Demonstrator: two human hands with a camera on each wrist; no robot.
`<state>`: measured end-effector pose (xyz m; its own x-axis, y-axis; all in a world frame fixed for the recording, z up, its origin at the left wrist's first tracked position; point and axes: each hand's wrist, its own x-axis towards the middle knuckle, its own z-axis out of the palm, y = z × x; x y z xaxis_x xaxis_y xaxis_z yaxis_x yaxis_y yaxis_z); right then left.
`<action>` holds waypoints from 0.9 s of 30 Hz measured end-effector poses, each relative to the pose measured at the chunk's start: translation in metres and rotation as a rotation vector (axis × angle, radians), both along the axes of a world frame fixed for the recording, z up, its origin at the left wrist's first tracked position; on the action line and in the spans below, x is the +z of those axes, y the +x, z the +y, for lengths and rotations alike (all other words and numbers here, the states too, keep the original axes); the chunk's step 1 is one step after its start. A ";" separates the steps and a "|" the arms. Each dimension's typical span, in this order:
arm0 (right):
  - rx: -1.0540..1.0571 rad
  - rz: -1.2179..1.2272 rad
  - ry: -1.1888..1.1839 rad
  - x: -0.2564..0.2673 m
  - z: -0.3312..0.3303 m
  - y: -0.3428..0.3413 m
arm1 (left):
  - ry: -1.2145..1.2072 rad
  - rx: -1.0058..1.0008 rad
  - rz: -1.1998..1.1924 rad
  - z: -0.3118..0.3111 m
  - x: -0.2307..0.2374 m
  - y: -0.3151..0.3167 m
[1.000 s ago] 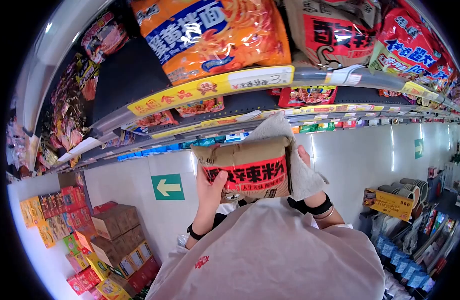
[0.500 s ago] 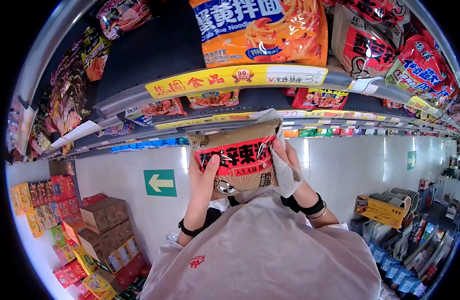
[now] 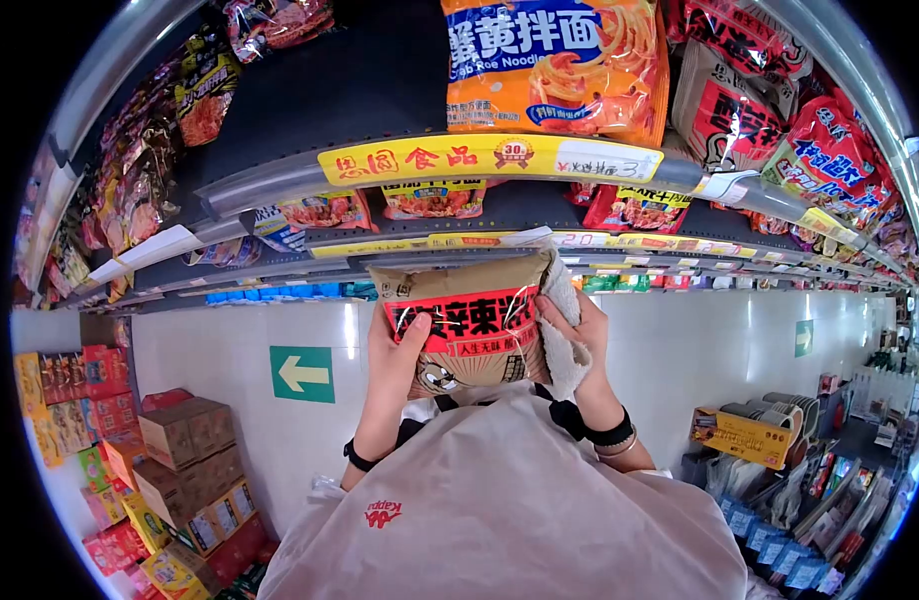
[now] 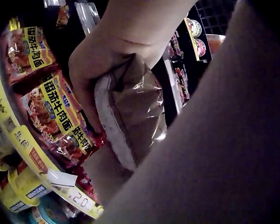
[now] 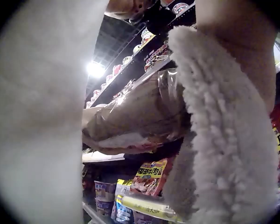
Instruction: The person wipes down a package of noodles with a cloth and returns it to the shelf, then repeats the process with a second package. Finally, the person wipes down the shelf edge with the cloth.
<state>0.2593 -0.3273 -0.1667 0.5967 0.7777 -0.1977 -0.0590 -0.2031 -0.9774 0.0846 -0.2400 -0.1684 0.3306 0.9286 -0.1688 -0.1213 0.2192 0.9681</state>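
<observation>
Both hands hold a brown noodle packet (image 3: pixel 480 325) with a red label, level in front of the white shirt. At its left end, the left hand (image 3: pixel 388 362) grips it, with the thumb across the front. My right hand (image 3: pixel 592 345) holds a grey-white cloth (image 3: pixel 566 362) against the packet's right end, thumb on the front side. Fluffy pile shows on the cloth (image 5: pixel 219 135) in the right wrist view, beside the packet (image 5: pixel 140 112). The left wrist view has the shiny brown wrapper (image 4: pixel 142 105) from its end; much of the fingers is hidden there.
A shelf edge with a yellow price strip (image 3: pixel 490 160) runs just beyond the hands. On it stand an orange noodle packet (image 3: pixel 555 70) and similar brown packets (image 3: pixel 730 110). Cardboard boxes (image 3: pixel 195 450) are stacked on the floor at left; a goods rack (image 3: pixel 790 490) stands at right.
The packet and both hands have shifted slightly left and lower in the head view. The right hand's fingers and the cloth have come over the packet's right end, and the view has turned.
</observation>
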 end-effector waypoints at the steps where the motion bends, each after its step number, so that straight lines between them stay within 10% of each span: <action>1: -0.019 -0.027 -0.005 0.001 -0.001 0.000 | -0.007 -0.013 0.011 0.001 0.000 -0.001; 13: -0.444 0.067 0.465 0.018 -0.025 0.000 | -0.089 0.098 -0.050 0.007 0.007 -0.006; 18: 0.403 -0.676 0.322 0.057 -0.019 -0.023 | -0.156 0.043 -0.111 0.005 0.009 0.006; 23: 0.519 -1.222 0.229 0.039 -0.005 -0.053 | -0.185 0.095 -0.369 0.000 0.017 0.018; 25: 0.555 -1.232 0.239 0.034 -0.003 -0.063 | 0.629 0.126 0.306 -0.002 0.009 0.017; 26: 0.542 -1.284 0.238 0.032 -0.003 -0.068 | 0.012 0.080 -0.186 0.002 0.008 0.020; 27: 0.527 -1.336 0.240 0.031 -0.002 -0.071 | 0.016 0.083 -0.187 0.002 0.009 0.021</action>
